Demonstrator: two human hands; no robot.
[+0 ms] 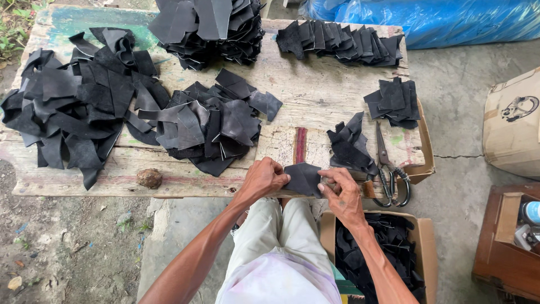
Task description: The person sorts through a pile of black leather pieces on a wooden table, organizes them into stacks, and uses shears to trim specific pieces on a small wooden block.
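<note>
My left hand (262,178) and my right hand (341,195) both grip one small black leather piece (303,179) at the near edge of a worn wooden board (315,95). The left fingers pinch its left edge, the right fingers its right edge. A small heap of black pieces (350,147) lies just beyond the right hand. Scissors (388,169) with looped handles rest to the right of it.
Large heaps of black leather offcuts (73,101) cover the board's left and middle (211,126), with stacks at the back (208,28) and right (394,101). A cardboard box of scraps (377,247) stands by my right knee. A stone (149,178) sits near the front edge.
</note>
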